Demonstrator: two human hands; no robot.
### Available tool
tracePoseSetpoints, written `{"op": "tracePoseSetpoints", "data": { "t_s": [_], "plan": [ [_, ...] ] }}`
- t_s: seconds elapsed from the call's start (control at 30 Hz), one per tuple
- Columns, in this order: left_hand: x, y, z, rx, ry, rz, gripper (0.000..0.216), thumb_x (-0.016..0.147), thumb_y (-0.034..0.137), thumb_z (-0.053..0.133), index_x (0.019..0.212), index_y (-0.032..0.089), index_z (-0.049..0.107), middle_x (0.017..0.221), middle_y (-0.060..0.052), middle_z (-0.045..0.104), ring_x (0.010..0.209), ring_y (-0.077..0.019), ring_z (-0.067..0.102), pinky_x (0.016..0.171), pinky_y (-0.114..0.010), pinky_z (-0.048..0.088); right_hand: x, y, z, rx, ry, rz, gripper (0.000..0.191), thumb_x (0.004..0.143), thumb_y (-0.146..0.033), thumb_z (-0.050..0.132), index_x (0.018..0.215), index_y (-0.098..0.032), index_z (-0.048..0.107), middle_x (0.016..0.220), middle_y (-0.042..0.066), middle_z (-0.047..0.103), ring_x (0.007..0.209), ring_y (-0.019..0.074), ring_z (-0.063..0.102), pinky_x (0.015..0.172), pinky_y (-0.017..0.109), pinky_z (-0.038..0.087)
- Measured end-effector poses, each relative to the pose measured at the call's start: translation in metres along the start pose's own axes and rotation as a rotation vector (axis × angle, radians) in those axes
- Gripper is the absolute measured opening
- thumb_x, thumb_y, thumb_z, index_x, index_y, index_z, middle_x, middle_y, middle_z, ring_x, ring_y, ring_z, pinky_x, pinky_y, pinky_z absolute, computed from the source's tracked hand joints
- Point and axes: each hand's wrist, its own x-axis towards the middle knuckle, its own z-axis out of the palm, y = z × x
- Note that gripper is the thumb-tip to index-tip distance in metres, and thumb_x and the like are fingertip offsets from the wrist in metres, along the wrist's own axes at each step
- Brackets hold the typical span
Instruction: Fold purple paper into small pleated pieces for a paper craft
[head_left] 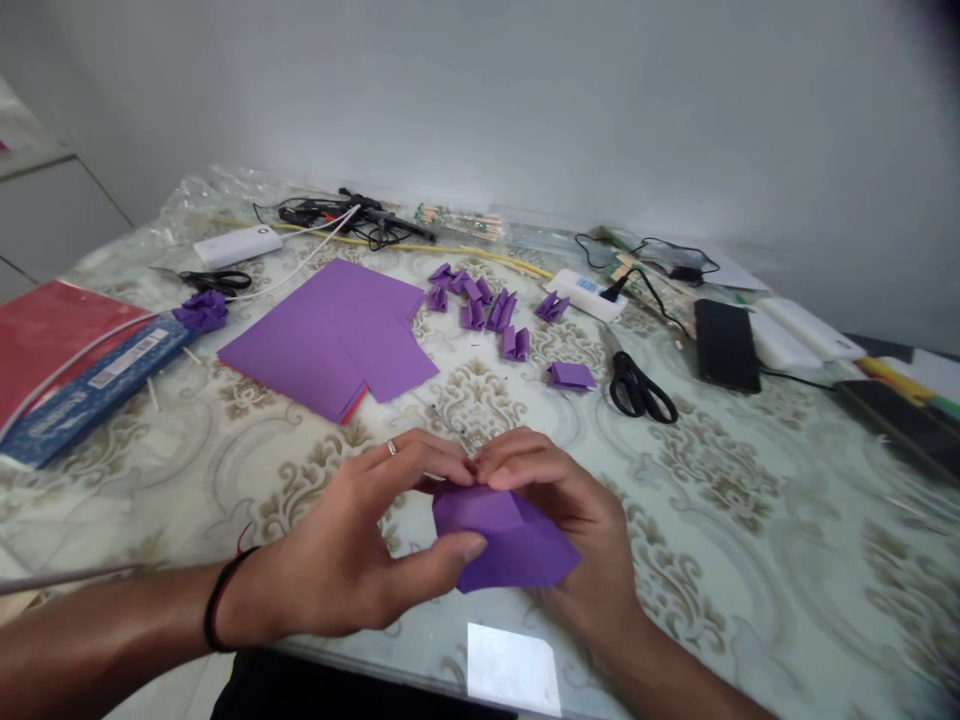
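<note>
Between both hands is a partly folded piece of purple paper [517, 550], raised over the near edge of the table. My left hand [375, 535] grips its left side, the thumb lying on the front face and the fingers at the top edge. From the right, my right hand [574, 510] pinches the same top edge, with its thumb and fingertips close to the left ones. Beyond the hands lie several small folded purple paper pieces [501, 310], one flat folded piece [571, 376] and a stack of purple sheets [307, 335].
Black-handled scissors [641, 388] lie at the right, near a black phone [726, 345]. Another pair of scissors [216, 281], crumpled purple paper [202, 311] and a red-and-blue packet [90, 350] are at the left. A white power strip [587, 294] and cables run along the back.
</note>
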Motion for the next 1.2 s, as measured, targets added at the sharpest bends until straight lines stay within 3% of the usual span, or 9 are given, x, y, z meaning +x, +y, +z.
{"op": "tracePoseSetpoints", "data": {
  "t_s": [0.27,0.57,0.8,1.03,1.2],
  "plan": [
    [-0.005,-0.003,0.003,0.057,0.081,-0.04,0.025,0.092,0.021,0.08,0.116,0.023,0.071,0.1,-0.002,0.082,0.082,-0.0171,0.077,0.08,-0.029,0.064,-0.002,-0.001,0.0,-0.089,0.012,0.023,0.009,0.09,-0.028,0.085,0.097,-0.03,0.08,0.089,0.003,0.072,0.086,0.0228,0.068,0.074,0.036,0.059],
    [-0.002,0.001,-0.009,-0.031,-0.026,-0.029,0.029,0.105,0.018,0.056,0.13,0.024,0.07,0.119,-0.005,0.081,0.103,-0.0205,0.079,0.092,-0.032,0.065,-0.006,-0.003,-0.003,-0.141,0.053,0.074,0.039,0.085,-0.005,0.074,0.111,-0.033,0.078,0.098,0.001,0.074,0.088,0.0207,0.071,0.076,0.031,0.058],
    [0.002,-0.008,-0.003,-0.193,-0.013,-0.179,0.016,0.098,0.026,0.078,0.114,0.023,0.077,0.108,-0.002,0.083,0.098,-0.0179,0.08,0.09,-0.027,0.066,-0.003,0.0,-0.003,-0.167,-0.028,-0.001,0.036,0.086,-0.007,0.081,0.109,-0.035,0.084,0.098,0.0,0.072,0.087,0.0181,0.068,0.075,0.03,0.053],
    [0.004,-0.01,-0.005,-0.175,-0.026,-0.224,0.01,0.094,0.025,0.083,0.102,0.02,0.083,0.095,-0.002,0.085,0.086,-0.0182,0.079,0.08,-0.025,0.063,-0.004,-0.002,-0.003,-0.225,-0.05,-0.096,0.027,0.089,-0.009,0.081,0.105,-0.03,0.083,0.094,0.0,0.072,0.084,0.0178,0.067,0.073,0.031,0.053],
    [0.005,-0.009,-0.006,-0.246,-0.074,-0.283,0.005,0.094,0.023,0.083,0.098,0.02,0.086,0.097,-0.001,0.087,0.09,-0.0158,0.079,0.083,-0.02,0.059,-0.002,-0.006,-0.004,-0.261,-0.087,-0.156,0.023,0.086,-0.01,0.084,0.104,-0.024,0.08,0.093,0.002,0.072,0.084,0.0175,0.068,0.073,0.03,0.054]
  ]
}}
